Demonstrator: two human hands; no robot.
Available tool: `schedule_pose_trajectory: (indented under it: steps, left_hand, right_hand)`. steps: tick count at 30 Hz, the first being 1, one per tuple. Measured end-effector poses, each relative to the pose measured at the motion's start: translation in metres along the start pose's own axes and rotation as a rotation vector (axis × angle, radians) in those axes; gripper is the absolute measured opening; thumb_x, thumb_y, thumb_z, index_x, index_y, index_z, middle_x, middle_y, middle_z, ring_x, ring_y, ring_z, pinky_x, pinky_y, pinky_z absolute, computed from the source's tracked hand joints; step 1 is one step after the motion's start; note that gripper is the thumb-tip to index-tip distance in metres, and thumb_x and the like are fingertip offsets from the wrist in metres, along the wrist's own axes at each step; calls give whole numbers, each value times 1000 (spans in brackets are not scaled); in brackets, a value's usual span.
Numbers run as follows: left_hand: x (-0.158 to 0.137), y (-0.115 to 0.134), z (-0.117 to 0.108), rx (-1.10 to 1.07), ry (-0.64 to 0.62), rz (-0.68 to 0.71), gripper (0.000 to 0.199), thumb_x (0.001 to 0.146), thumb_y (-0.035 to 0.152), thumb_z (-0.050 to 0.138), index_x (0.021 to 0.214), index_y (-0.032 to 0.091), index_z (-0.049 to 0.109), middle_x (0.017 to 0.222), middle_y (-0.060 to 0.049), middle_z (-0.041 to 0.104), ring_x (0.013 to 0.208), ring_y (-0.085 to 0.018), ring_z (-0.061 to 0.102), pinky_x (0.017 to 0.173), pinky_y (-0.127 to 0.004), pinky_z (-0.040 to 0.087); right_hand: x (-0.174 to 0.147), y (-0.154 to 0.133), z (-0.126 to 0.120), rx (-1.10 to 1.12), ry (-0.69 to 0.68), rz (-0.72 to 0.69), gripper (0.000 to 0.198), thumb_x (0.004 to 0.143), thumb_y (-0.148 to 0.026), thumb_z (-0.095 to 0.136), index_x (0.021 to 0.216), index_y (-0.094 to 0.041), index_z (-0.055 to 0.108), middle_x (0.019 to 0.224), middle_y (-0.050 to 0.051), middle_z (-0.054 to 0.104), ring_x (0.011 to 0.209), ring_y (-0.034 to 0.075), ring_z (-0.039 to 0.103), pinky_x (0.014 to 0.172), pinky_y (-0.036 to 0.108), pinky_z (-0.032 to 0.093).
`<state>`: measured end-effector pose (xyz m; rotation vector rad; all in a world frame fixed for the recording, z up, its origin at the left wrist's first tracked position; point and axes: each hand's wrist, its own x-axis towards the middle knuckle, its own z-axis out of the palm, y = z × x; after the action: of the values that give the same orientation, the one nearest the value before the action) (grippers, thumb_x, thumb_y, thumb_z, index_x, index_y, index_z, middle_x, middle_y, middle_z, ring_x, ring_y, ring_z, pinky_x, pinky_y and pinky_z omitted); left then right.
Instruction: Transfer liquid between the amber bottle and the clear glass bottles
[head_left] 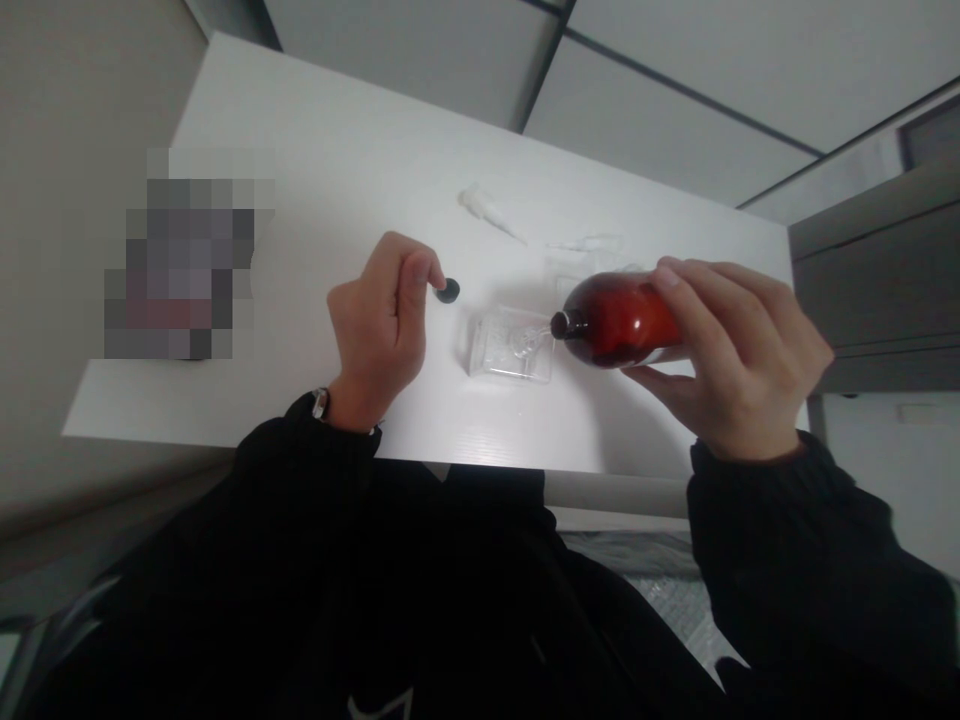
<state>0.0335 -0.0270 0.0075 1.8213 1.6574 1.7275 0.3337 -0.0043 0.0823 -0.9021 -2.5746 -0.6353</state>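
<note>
My right hand (pixel 742 350) grips an amber bottle (pixel 626 320) from the right side. The bottle is tipped over, its dark open mouth pointing left, by a clear glass piece (pixel 525 342) whose exact kind is hard to make out. That glass piece sits at a clear rectangular tray (pixel 514 365) on the table. To the left, my left hand (pixel 386 315) is closed, with the fingers curled in. A small round black cap (pixel 448 291) shows at its fingertip; the grip on it is partly hidden.
A translucent tapered plastic piece (pixel 487 210) lies farther back on the white table (pixel 300 130). Behind the bottle are more clear items (pixel 589 250), partly hidden. A pixelated dark object (pixel 180 265) stands at the left end. Pale panels (pixel 675 100) rise behind the table.
</note>
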Motion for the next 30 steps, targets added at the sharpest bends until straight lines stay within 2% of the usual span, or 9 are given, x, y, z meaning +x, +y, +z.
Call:
schedule_pose_trajectory:
  steps: [4, 8, 14, 17, 21, 26, 30]
  left_hand:
    - [0, -1, -1, 18, -36, -19, 53, 112, 59, 31, 82, 25, 60, 70, 2, 63, 52, -11, 47, 56, -33, 37]
    - [-1, -2, -1, 15, -56, -41, 56, 111, 62, 29, 81, 26, 59, 68, 1, 60, 53, -12, 47, 57, -34, 36]
    - [-1, -3, 0, 11, -69, 3, 55, 112, 59, 31, 78, 25, 57, 65, 2, 57, 53, -12, 47, 56, -36, 34]
    - [0, -2, 0, 7, -28, 67, 54, 114, 55, 33, 77, 24, 57, 63, 3, 56, 51, -10, 45, 54, -35, 32]
    - [1, -1, 0, -20, -21, 73, 51, 114, 49, 35, 76, 24, 57, 63, 3, 58, 48, -9, 46, 52, -36, 31]
    - [0, -1, -1, -25, -92, -25, 57, 112, 62, 29, 77, 25, 56, 64, 2, 56, 52, -12, 50, 55, -36, 34]
    - [1, -2, -1, -6, -70, 29, 55, 113, 57, 31, 76, 24, 56, 63, 3, 56, 51, -10, 49, 54, -35, 34]
  right_hand:
    - [0, 1, 0, -3, 4, -17, 73, 104, -52, 57, 169, -28, 32, 143, 9, 68, 127, 30, 68, 104, 47, 61]
    - [3, 2, 2, -12, 63, -73, 68, 104, -49, 59, 163, -18, 44, 137, 13, 70, 123, 29, 70, 98, 44, 63]
    - [5, 5, 6, -10, 121, -103, 61, 104, -45, 59, 156, -13, 53, 133, 15, 72, 120, 29, 71, 94, 44, 64]
    - [6, 5, 7, -3, 154, -111, 59, 104, -45, 58, 152, -10, 58, 131, 16, 73, 118, 30, 72, 93, 44, 65]
    - [5, 5, 5, 10, 133, -98, 61, 104, -44, 59, 156, -13, 53, 134, 15, 71, 122, 29, 70, 97, 44, 64]
    - [3, 6, 3, 5, 100, -86, 68, 103, -48, 62, 161, -18, 47, 138, 12, 70, 124, 28, 69, 98, 44, 64]
    - [3, 6, 3, 12, 114, -85, 67, 103, -48, 61, 162, -19, 47, 138, 12, 70, 124, 28, 70, 99, 43, 64]
